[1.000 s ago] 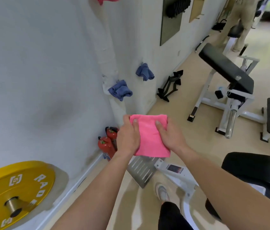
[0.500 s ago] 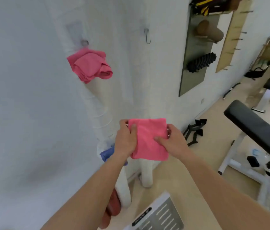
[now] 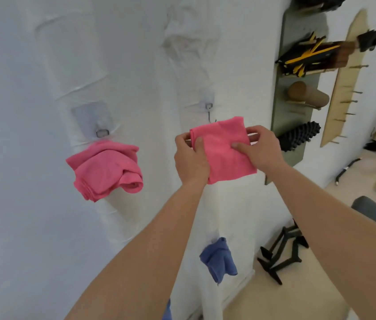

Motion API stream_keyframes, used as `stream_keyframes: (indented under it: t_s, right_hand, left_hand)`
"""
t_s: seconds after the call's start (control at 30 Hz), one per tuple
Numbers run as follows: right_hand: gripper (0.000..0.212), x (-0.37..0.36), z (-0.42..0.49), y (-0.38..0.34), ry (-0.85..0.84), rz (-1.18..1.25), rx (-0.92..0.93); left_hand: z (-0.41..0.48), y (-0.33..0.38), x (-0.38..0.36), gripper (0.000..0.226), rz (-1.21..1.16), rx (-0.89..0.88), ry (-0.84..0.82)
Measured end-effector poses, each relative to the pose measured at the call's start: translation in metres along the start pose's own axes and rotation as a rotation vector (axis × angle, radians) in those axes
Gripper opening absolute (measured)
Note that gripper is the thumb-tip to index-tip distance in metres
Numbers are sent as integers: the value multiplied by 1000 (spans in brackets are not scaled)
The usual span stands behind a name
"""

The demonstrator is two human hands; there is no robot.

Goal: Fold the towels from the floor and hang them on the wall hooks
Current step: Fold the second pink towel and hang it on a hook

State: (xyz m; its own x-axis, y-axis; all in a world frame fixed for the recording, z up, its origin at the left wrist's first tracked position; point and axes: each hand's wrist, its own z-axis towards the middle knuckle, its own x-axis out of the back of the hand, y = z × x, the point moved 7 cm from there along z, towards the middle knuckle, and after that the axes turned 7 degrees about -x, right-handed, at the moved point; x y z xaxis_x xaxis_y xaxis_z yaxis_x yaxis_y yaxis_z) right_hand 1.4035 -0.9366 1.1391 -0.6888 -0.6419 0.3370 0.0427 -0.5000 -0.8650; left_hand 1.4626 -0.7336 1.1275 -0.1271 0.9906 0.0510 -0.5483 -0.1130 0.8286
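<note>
White wall (image 3: 20, 65), covering wrinkled, evenly lit. Grey-green board (image 3: 281, 107) mounted at right, carrying tan roller (image 3: 308, 94) and black ridged roller (image 3: 298, 136). Wooden peg strip (image 3: 344, 88) beside it. Beige floor (image 3: 286, 301); black angular stands (image 3: 281, 257) lying near wall base.

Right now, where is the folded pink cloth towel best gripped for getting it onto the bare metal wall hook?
Probably by its two side edges, one hand from each side, as the left hand and right hand hold the folded pink cloth towel. It lies flat and square, so this leaves its top edge free beside the bare metal wall hook.
</note>
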Motion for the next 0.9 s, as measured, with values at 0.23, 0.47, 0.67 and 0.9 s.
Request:
stream_keyframes:
  t_s: [0.23,0.47,0.67,0.9]
  right_hand:
    - [33,-15,85,-39,66,12,121]
    - [22,-46,121,-28,-9,-80,81]
    - [18,-74,99,21,-237,287,-268]
    - [20,-46,101,-15,-151,172,-4]
  left_hand:
    - [79,11,-24,7,-152,-71,197]
    - [105,-28,-24,9,-51,-68,190]
    - [89,-78,-31,13,-214,162,43]
    - [94,-40,-21,16,-18,-90,57]
